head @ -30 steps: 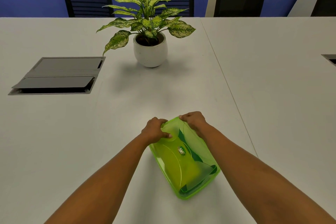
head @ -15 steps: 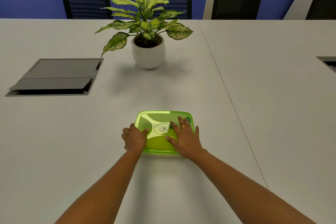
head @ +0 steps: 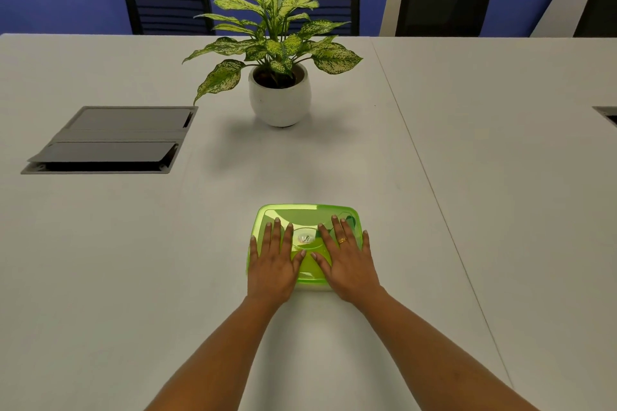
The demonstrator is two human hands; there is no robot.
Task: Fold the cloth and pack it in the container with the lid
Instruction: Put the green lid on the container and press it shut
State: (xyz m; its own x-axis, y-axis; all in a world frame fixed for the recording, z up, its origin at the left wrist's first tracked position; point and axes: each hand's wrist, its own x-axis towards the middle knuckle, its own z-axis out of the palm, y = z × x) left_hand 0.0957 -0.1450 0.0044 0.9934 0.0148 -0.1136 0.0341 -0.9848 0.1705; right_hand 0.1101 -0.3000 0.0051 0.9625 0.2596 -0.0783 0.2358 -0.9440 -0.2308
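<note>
A translucent lime-green container (head: 305, 214) lies flat on the white table with its lid (head: 310, 264) on top. A dark green patch, probably the cloth (head: 349, 219), shows faintly through the lid at the far right corner. My left hand (head: 272, 265) rests palm down on the lid's left half, fingers spread. On the right half my right hand (head: 349, 264) also lies flat with its fingers apart and a ring on one finger. Neither hand grips anything.
A potted plant in a white pot (head: 279, 95) stands beyond the container. A grey cable hatch (head: 110, 140) is set in the table at the left, another (head: 606, 114) at the right edge. Black chairs (head: 167, 3) line the far side. A seam (head: 430, 183) divides the table.
The container went from tilted in both hands to lying flat on the table. My left hand opened and moved from the lid's left edge onto its top; both palms now lie flat.
</note>
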